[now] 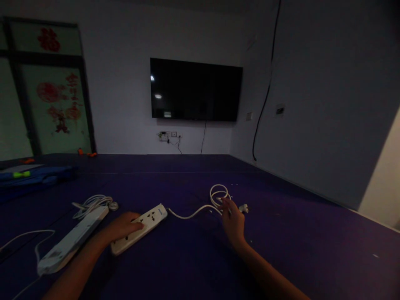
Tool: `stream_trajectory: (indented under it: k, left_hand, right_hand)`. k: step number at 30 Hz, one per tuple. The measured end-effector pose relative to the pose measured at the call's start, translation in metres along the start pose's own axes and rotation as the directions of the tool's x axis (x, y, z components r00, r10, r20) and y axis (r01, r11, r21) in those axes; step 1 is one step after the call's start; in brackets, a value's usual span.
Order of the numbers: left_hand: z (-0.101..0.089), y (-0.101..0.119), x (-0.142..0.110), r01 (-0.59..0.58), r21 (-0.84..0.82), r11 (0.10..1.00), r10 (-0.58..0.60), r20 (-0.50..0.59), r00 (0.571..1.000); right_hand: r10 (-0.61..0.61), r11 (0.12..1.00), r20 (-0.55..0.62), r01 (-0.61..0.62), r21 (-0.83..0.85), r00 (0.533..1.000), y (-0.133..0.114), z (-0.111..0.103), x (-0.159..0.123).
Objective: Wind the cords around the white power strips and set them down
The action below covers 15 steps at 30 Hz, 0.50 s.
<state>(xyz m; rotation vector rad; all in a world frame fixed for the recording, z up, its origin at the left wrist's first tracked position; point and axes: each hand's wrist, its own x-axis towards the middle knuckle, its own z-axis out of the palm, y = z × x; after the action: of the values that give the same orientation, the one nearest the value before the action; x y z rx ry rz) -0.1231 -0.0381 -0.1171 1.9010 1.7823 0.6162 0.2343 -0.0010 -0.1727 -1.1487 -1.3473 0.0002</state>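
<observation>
A white power strip (153, 216) lies at a slant on the purple surface, its sockets facing up. My left hand (126, 227) is closed around its middle, thumb on top and the other fingers hidden along the far side. From the strip's far end a white cord (190, 216) curves to the right into a loose loop. My right hand (231, 218) pinches this coiled cord between thumb and fingers. Just beyond the right hand, the white plug (243, 208) rests at the cord's end.
Left of my left arm lies a second white power strip (73, 241), with its bundled cord (93, 205) at its far end. Blue cloth (46, 177) is at the far left. A television (196, 89) hangs on the back wall. A black cable (262, 112) runs down the right wall.
</observation>
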Motion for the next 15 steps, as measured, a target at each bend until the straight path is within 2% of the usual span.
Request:
stream_trajectory:
  k: [3,6,10,15]
  left_hand:
    - [0.005,0.003,-0.001,-0.029,0.084,0.996,0.034,-0.059,0.998]
    - [0.013,0.007,-0.003,-0.046,0.235,0.971,0.068,-0.087,0.994]
    - [0.025,0.014,-0.004,-0.023,0.399,0.917,0.075,-0.116,0.99]
    - [0.032,0.022,-0.005,-0.004,0.468,0.884,0.075,-0.134,0.988]
  right_hand:
    - [0.003,1.0,-0.004,-0.003,-0.006,1.0,0.0,0.001,0.0]
    - [0.003,1.0,0.002,-0.003,0.002,1.0,0.0,0.001,0.001]
    - [-0.008,1.0,0.022,0.008,0.02,1.0,0.0,0.001,0.0]
    - [-0.003,1.0,0.022,0.003,-0.006,1.0,0.0,0.001,-0.002]
